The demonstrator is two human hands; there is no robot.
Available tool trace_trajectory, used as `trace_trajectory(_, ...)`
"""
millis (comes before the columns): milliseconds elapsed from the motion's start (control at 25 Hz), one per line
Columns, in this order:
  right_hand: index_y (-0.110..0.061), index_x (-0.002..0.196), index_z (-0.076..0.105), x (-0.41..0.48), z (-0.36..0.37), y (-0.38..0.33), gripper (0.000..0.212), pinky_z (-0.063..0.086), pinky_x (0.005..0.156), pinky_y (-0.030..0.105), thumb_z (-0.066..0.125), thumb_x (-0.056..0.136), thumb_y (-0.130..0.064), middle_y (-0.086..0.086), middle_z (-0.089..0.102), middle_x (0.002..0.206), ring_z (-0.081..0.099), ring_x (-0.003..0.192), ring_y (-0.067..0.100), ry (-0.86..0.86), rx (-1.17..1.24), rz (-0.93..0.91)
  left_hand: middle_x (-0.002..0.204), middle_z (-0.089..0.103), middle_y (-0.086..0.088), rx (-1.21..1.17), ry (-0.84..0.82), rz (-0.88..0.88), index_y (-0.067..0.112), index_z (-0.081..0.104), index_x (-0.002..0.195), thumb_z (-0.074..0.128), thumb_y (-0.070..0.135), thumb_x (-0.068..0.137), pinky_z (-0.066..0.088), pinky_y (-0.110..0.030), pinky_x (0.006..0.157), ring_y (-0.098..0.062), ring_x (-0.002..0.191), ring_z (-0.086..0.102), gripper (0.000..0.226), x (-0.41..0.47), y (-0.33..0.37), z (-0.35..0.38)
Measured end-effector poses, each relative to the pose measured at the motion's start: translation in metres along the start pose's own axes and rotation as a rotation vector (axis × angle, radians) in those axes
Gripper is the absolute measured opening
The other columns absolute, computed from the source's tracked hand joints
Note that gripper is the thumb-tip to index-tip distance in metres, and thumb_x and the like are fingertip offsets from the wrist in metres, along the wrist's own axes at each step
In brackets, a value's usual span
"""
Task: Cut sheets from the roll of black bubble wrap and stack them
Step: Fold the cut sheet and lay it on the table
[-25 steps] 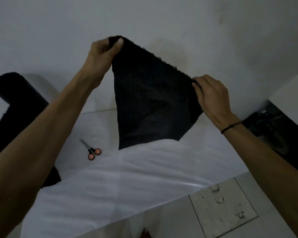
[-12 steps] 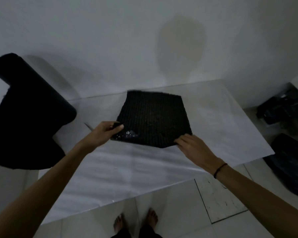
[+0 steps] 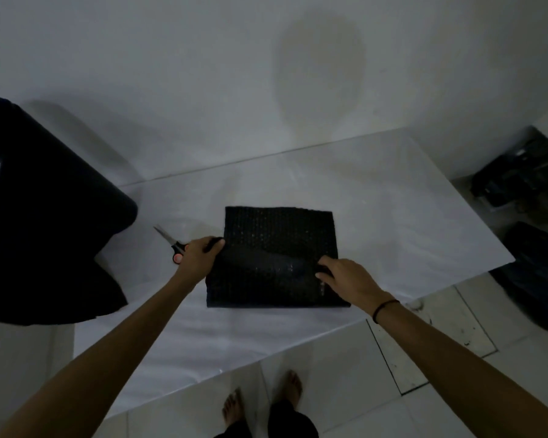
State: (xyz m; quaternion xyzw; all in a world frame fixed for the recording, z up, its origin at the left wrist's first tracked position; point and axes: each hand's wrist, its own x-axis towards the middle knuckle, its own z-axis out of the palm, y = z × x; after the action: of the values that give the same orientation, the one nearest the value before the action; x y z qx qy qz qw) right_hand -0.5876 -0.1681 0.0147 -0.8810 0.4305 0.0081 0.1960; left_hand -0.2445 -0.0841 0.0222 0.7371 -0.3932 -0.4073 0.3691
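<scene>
With fingers curled and pinching on both sides, held one cut sheet down by its two side edges, flat on the table near the middle of the front edge.

Had the roll of black bubble wrap at the table's left edge, loose end draped over that edge. Looked thick enough for many more sheets, so judged most of the cutting not yet done.

Had the scissors lying on the table between roll and sheet, blades together, handles just beside the left hand and gripped by nothing.

Gripped the sheet's left edge with the left hand, thumb on top. Showed a raised crease across the sheet between the hands, so not yet smoothed flat. Could not tell whether other sheets lay beneath; too dark to separate layers. Judged this one as cut free and being laid on the stacking spot, with letting go and the next cut left to do.

Pinched the right edge, toward the sheet's near corner, with the right hand, dark band at the wrist.

Made out only dark shapes on the floor past the table's right edge.
</scene>
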Motion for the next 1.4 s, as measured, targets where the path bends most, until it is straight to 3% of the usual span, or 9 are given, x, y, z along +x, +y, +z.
trace_trajectory(160,-0.012,0.122,0.06,0.05,-0.007,0.019,0.029,0.048,0.072,0.032,0.056,0.101,-0.031,0.012,0.07,0.106,0.066,0.09,0.028,-0.037,0.051,0.049,0.091,0.07,-0.024,0.031,0.077,-0.035,-0.003,0.07,0.096,0.059,0.028,0.099,0.054,-0.05,0.082,-0.038,0.088,0.067,0.033,0.052,-0.006,0.017)
trace_trajectory(440,-0.011,0.105,0.063,0.139,0.012,0.066,0.018,0.047,0.079,0.037,0.052,0.102,-0.024,0.008,0.07,0.097,0.064,0.084,0.028,0.012,0.038,0.079,0.105,0.072,-0.015,0.021,0.226,-0.085,0.006,0.071,0.111,0.058,0.029,0.099,0.053,-0.039,0.089,-0.028,0.098,0.066,0.029,0.133,-0.023,0.059)
trace_trajectory(560,-0.013,0.102,0.063,0.166,0.021,0.077,0.017,0.046,0.081,0.039,0.05,0.103,-0.023,0.006,0.069,0.096,0.063,0.086,0.027,0.031,0.018,0.05,0.104,0.07,-0.011,0.02,0.245,-0.089,0.008,0.07,0.11,0.057,0.025,0.1,0.049,-0.031,0.085,-0.024,0.096,0.064,0.024,0.152,-0.026,0.067)
trace_trajectory(760,-0.014,0.101,0.063,0.188,0.039,0.09,0.016,0.034,0.081,0.035,0.049,0.103,-0.021,0.006,0.065,0.098,0.057,0.094,0.026,0.11,-0.08,0.017,0.111,0.069,-0.016,0.116,0.273,-0.091,0.003,0.065,0.117,0.063,0.014,0.096,0.046,-0.027,0.084,-0.029,0.103,0.064,0.024,0.157,-0.031,0.077)
trace_trajectory(880,-0.009,0.121,0.062,0.188,0.043,0.088,0.024,0.039,0.099,0.039,0.052,0.102,-0.021,0.01,0.064,0.118,0.057,0.111,0.03,0.207,-0.041,0.021,0.12,0.063,-0.019,0.178,0.29,-0.092,0.0,0.058,0.124,0.064,0.008,0.093,0.041,-0.026,0.09,-0.032,0.111,0.06,0.033,0.151,-0.035,0.083)
trace_trajectory(1000,-0.007,0.14,0.052,0.167,0.045,0.072,0.041,0.032,0.115,0.044,0.048,0.104,-0.027,0.014,0.05,0.145,0.045,0.136,0.03,0.243,0.023,0.009,0.123,0.057,-0.022,0.193,0.34,-0.107,-0.002,0.054,0.127,0.063,0.006,0.093,0.039,-0.026,0.092,-0.035,0.114,0.056,0.036,0.143,-0.036,0.083)
trace_trajectory(1080,-0.01,0.148,0.043,0.147,0.054,0.061,0.051,0.023,0.121,0.049,0.042,0.105,-0.039,0.012,0.035,0.157,0.029,0.147,0.029,0.17,-0.017,-0.062,0.129,0.052,-0.023,0.209,0.378,-0.093,-0.001,0.048,0.133,0.062,0.005,0.093,0.04,-0.029,0.097,-0.036,0.119,0.051,0.043,0.131,-0.038,0.089)
trace_trajectory(1240,-0.019,0.159,0.016,0.132,0.079,0.055,0.069,0.009,0.122,0.058,0.024,0.102,-0.057,0.009,0.003,0.167,0.001,0.154,0.029,-0.148,-0.155,-0.149,0.152,0.033,-0.022,0.382,0.395,-0.174,0.003,0.023,0.153,0.063,0.018,0.095,0.034,-0.05,0.113,-0.037,0.136,0.035,0.072,0.104,-0.048,0.106)
trace_trajectory(1400,-0.023,0.159,0.003,0.138,0.082,0.062,0.069,0.007,0.122,0.059,0.02,0.102,-0.057,0.008,-0.006,0.167,-0.008,0.154,0.028,-0.209,-0.196,-0.175,0.149,0.036,-0.022,0.222,0.418,-0.305,0.003,0.023,0.153,0.067,0.02,0.093,0.036,-0.048,0.113,-0.036,0.134,0.038,0.076,0.083,-0.046,0.118)
